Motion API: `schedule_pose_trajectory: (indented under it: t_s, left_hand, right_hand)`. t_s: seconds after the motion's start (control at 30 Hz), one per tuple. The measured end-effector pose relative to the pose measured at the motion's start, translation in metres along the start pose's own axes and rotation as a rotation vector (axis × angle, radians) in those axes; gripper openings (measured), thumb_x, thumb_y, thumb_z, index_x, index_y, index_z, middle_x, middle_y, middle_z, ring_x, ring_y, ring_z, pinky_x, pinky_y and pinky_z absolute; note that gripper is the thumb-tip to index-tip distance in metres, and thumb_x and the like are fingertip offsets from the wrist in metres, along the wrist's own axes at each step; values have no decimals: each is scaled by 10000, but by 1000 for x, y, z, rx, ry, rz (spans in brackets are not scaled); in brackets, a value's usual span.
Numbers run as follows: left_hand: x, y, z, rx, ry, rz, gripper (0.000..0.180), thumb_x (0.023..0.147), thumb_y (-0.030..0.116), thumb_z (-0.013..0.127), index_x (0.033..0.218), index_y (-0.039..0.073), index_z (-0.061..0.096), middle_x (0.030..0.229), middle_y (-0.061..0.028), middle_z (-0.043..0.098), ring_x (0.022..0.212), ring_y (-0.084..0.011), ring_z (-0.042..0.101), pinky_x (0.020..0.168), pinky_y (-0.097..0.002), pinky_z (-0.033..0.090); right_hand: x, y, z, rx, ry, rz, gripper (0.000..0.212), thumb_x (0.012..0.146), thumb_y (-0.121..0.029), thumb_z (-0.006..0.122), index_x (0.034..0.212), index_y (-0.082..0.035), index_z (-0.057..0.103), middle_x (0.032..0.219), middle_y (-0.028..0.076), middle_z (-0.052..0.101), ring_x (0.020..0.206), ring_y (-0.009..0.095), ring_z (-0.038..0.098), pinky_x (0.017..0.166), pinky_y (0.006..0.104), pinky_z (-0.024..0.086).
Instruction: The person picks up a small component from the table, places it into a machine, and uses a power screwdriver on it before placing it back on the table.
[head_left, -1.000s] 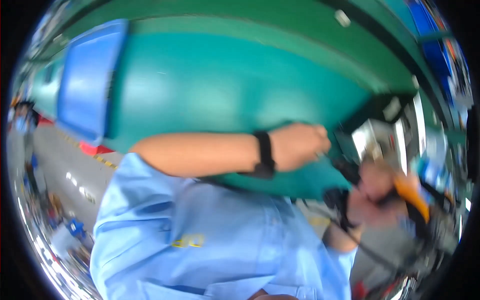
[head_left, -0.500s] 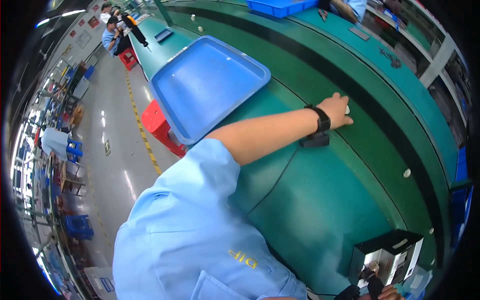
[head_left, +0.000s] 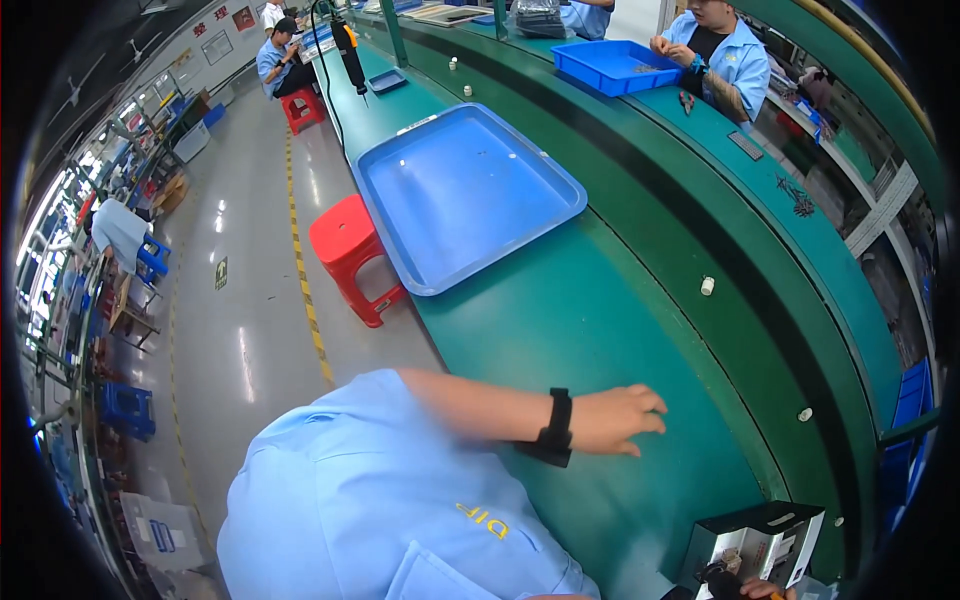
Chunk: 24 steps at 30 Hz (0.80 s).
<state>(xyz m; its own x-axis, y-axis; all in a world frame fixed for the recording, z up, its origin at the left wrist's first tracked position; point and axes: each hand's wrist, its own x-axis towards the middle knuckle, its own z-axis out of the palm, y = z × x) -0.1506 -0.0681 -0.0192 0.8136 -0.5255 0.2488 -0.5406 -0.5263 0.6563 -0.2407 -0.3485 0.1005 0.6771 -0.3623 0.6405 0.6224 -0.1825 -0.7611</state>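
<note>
My left hand (head_left: 618,417), with a black band (head_left: 557,425) on its wrist, hovers over the green bench (head_left: 560,330). Its fingers are apart and nothing shows in them. Beyond it, a small white cylindrical part (head_left: 707,286) stands on the dark green belt; a second white part (head_left: 805,414) sits nearer on the belt. At the lower right edge, my right hand (head_left: 760,588) shows only in part, its fingers curled by a dark object (head_left: 722,580) in front of a black-and-white box (head_left: 755,540). What it grips is mostly cut off.
A large blue tray (head_left: 470,200) lies across the bench, with a red stool (head_left: 350,240) beside it. A screwdriver-like power tool (head_left: 348,58) hangs beyond. Across the belt, a co-worker (head_left: 735,65) handles things over a blue bin (head_left: 612,68). Pliers (head_left: 686,102) lie nearby.
My left hand has drawn back from the belt toward me, leaving the white part standing there. The view has shifted, so the co-worker and blue bin across the belt show more fully.
</note>
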Motion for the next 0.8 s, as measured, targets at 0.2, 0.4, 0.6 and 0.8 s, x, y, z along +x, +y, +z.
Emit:
schedule_pose_trajectory:
  t_s: [0.2, 0.4, 0.6, 0.8]
  left_hand:
    - [-23, 19, 26, -94, -24, 22, 394, 746, 138, 717, 1104, 52, 575, 1251, -160, 474, 1174, -336, 436, 968, -424, 409]
    - [-33, 35, 42, -68, -47, 109, 363, 756, 119, 700, 1092, 51, 578, 1227, -151, 482, 1158, -334, 449, 977, -430, 395]
    - [-44, 43, 48, -101, -53, 184, 321, 767, 129, 688, 1063, 48, 593, 1195, -145, 504, 1143, -324, 456, 954, -419, 408]
    - [-40, 51, 35, -164, -114, 203, 287, 807, 149, 657, 1070, 49, 604, 1197, -143, 519, 1137, -316, 467, 958, -407, 405]
  right_hand:
    - [-13, 10, -10, -136, 12, -51, 633, 880, -555, 489, 1091, 38, 420, 894, 141, 512, 848, 285, 556, 825, 466, 464]
    - [-31, 0, -23, -420, -103, -12, 716, 841, -622, 513, 1124, 24, 389, 972, 153, 493, 917, 240, 534, 990, 482, 356]
    - [-59, 12, -66, -116, 344, 1, 575, 866, -509, 536, 1087, 12, 437, 905, 140, 531, 807, 241, 533, 806, 415, 417]
    - [-87, -3, -102, 145, 718, -70, 458, 886, -415, 555, 1057, 3, 477, 849, 129, 563, 715, 242, 532, 652, 359, 467]
